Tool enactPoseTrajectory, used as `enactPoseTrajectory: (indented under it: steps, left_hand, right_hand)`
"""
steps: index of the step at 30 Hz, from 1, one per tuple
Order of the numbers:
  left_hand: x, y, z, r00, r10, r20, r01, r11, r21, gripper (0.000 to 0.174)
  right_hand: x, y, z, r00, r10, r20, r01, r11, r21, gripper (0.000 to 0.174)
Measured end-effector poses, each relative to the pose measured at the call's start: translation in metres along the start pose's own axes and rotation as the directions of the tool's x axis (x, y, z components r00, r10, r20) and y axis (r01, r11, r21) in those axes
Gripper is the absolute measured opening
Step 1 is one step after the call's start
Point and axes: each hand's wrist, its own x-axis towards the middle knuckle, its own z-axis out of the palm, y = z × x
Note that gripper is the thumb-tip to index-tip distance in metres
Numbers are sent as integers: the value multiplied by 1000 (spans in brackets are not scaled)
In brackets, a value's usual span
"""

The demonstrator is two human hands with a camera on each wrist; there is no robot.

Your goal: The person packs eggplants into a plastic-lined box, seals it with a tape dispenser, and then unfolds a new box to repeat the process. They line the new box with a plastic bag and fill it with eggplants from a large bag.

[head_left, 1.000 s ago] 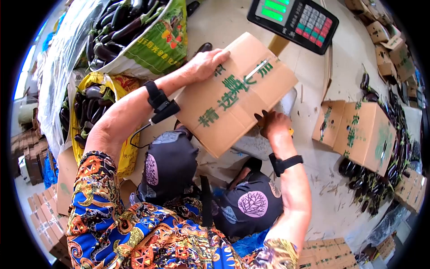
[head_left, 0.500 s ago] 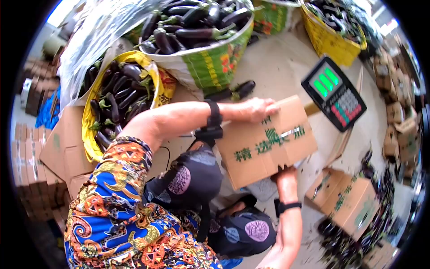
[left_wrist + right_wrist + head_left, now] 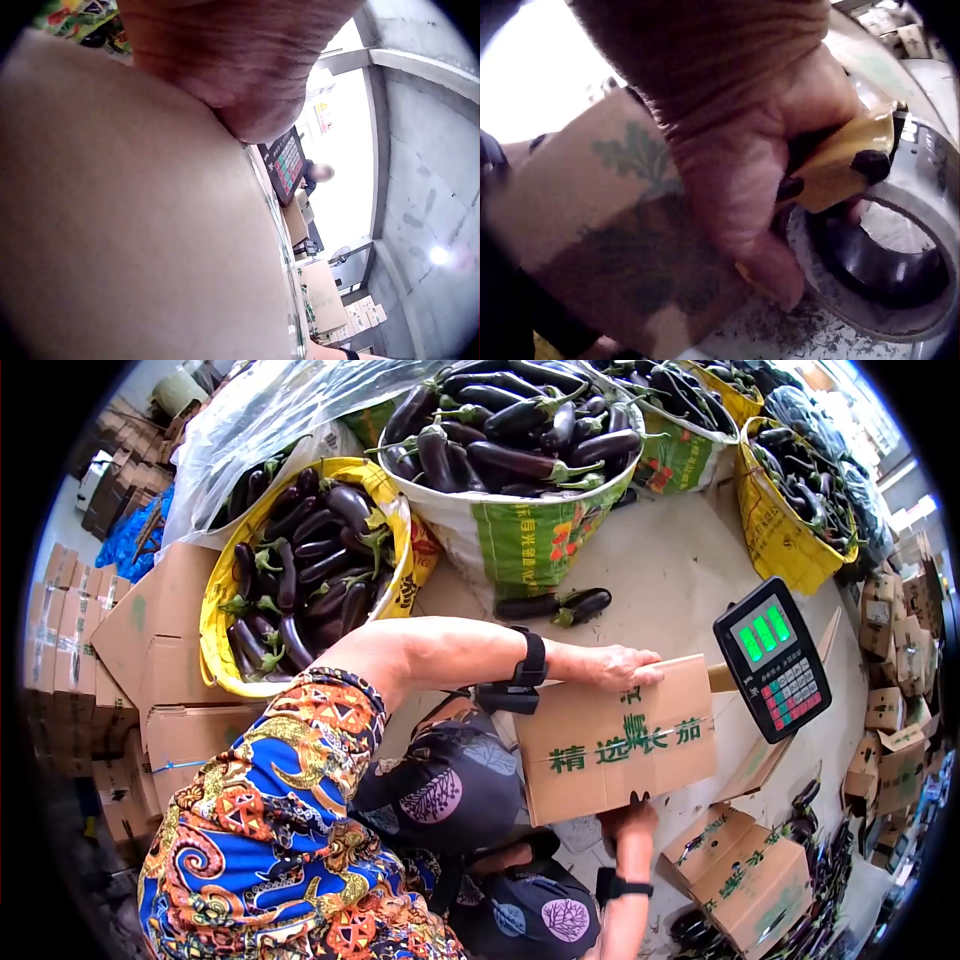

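A cardboard box [image 3: 600,720] with green printed characters and a strip of clear tape lies in front of the person's knees. Over its far edge rests my left hand [image 3: 622,666], fingers extended towards the far corner; in the left wrist view the palm [image 3: 225,67] covers part of the box [image 3: 142,210], and the fingers are hidden. At the near edge, my right hand [image 3: 630,822] grips a tape dispenser [image 3: 847,161] with a yellow body. Its dark teeth [image 3: 638,797] show against the box edge. A large ring-shaped roll [image 3: 930,315] sits beside the dispenser.
A scale display [image 3: 772,660] with green digits stands beyond the box. Eggplants fill a yellow sack [image 3: 222,650] and a green-white sack [image 3: 520,540]; loose eggplants [image 3: 550,606] lie on the floor. Another box [image 3: 750,880] rests at right, with flattened cartons [image 3: 190,660] at left.
The head view has swung, bringing more sacks into sight and shifting the box and scale right and lower in the picture. Both hands stay at the same box edges.
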Motion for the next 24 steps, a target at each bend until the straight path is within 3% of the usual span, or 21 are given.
enactPoseTrajectory:
  steps: [1,2,3,4,5,7,8,9,10,12,14,15,18,19,20,21,22,23,24]
  left_hand:
    - [2,-2,1,999,39,34,-38,999,-35,73]
    - [4,-3,6,994,84,75,-79,994,-76,76]
    - [5,1,16,990,125,72,-126,992,11,80]
    - [4,10,26,983,168,67,-174,980,99,84]
    - [2,17,36,976,210,61,-218,958,188,88]
    - [-8,40,69,970,202,139,-231,941,245,106]
    - [-11,42,88,934,317,166,-349,907,234,108]
    - [-25,65,91,911,321,258,-391,871,297,108]
    - [-25,56,115,832,502,237,-555,761,335,104]
    - [-17,38,145,620,727,293,-768,489,414,97]
    - [-7,22,171,469,803,367,-844,285,454,86]
    - [-8,21,176,413,814,408,-883,247,399,77]
    - [-6,20,165,414,772,482,-906,302,295,72]
    - [-6,28,145,400,784,476,-916,333,223,60]
    - [4,23,134,421,815,398,-904,412,113,50]
    - [-11,25,115,560,810,176,-823,519,230,43]
    - [-10,13,98,692,719,62,-706,657,262,39]
    - [-3,-24,98,823,543,-166,-508,835,209,39]
    - [0,-56,77,938,243,-248,-225,969,98,47]
  right_hand:
    - [-11,7,-30,961,-49,273,65,997,-50,78]
    - [-44,22,-49,967,164,195,-200,963,183,76]
    - [-55,54,-30,945,299,135,-327,877,351,75]
    - [-68,86,-25,934,319,159,-354,768,534,62]
    - [-90,112,-23,933,332,140,-307,527,792,48]
    - [-124,139,-24,895,440,80,-106,33,994,27]
    - [-137,161,-22,904,425,56,-17,-95,995,26]
    - [-146,155,-33,883,470,14,81,-181,980,30]
    - [-156,148,-48,857,515,-21,180,-260,949,35]
    - [-168,146,-66,899,424,-115,277,-346,896,46]
    - [-169,134,-85,942,269,-202,302,-414,859,53]
    - [-168,130,-88,950,240,-202,287,-409,866,57]
    - [-151,137,-63,921,380,-88,158,-156,975,43]
    - [-139,126,-59,912,404,-69,130,-127,983,33]
    - [-126,138,-39,929,366,43,70,-291,954,29]
    - [-125,112,-57,948,315,53,61,-341,938,26]
    - [-121,110,-54,952,302,41,77,-368,927,25]
    - [-119,102,-59,960,277,42,70,-382,921,25]
    - [-119,92,-66,967,252,37,69,-395,916,24]
